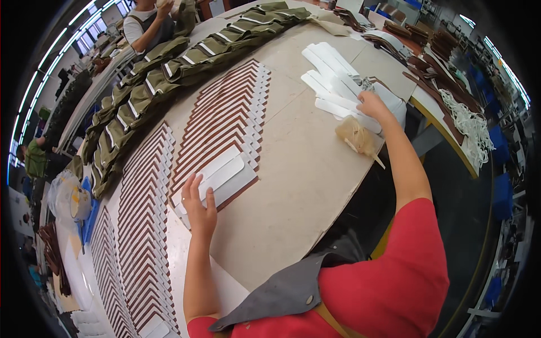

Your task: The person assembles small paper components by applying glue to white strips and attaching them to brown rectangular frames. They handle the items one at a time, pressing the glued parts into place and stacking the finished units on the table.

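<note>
My left hand [200, 207] rests with fingers spread on the nearest end of a row of overlapping brown-edged white panels [220, 118]. Beside its fingertips, a white strip with a rounded end [222, 172] lies across the front panel. Over to the right, my right hand [372, 106] reaches to the edge of a pile of loose white strips [329, 70]. Its fingers are curled together, and what they hold, if anything, is hidden. A small greyish crumpled thing [367, 84] sits just beyond them. Near that wrist lies a yellowish translucent bag with a pointed tip [358, 137].
More overlapping panel rows [143, 225] cover the table's left side. Olive fabric pieces with white strips [163, 76] are heaped along the far side. A tub [80, 203] stands at far left. Brown straps and white cord [468, 121] lie on the right-hand table. Another person [149, 25] works beyond.
</note>
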Demonstrator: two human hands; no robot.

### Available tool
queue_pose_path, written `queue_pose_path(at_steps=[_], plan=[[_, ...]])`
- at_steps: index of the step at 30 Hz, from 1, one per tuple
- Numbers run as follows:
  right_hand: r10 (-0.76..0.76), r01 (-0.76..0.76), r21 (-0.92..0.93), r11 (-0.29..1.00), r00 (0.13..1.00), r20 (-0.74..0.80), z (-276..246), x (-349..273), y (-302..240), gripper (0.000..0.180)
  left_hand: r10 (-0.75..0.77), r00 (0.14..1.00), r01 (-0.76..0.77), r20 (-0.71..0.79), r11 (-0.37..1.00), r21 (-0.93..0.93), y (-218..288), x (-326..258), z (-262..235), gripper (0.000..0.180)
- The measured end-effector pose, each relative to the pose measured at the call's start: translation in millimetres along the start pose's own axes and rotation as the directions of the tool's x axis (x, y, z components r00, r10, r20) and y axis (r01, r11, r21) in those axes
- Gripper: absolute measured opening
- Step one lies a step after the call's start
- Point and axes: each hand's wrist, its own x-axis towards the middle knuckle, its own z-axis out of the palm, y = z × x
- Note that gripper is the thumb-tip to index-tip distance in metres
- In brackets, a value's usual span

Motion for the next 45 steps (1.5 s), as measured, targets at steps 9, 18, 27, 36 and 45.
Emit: queue_pose_path(at_steps=[9,18,27,36,45], plan=[[0.019,-0.026,0.056,0.998,0.992,0.125,12,-9,27,0.036,0.06,0.981,-0.049,0.182,0.997,-0.063,59,-7,33,0.031],[0.577,-0.52,0.25,0.817,0.739,-0.347,9,1,152,0.045,0.047,0.973,-0.043,0.224,0.999,-0.025,86,-19,40,0.033],[0.468,-0.339,0.814,-0.471,0.686,0.557,82,-80,202,0.059,-0.043,0.961,0.089,0.272,0.984,-0.157,93,-23,48,0.031],[0.519,0.057,0.931,-0.362,0.841,0.151,24,-79,195,0.044,-0.002,0.948,0.072,0.317,0.975,-0.208,110,-22,54,0.028],[0.451,0.379,0.882,0.279,0.759,-0.469,-108,-31,96,0.047,0.006,0.953,0.074,0.304,0.965,-0.251,111,-27,33,0.025]])
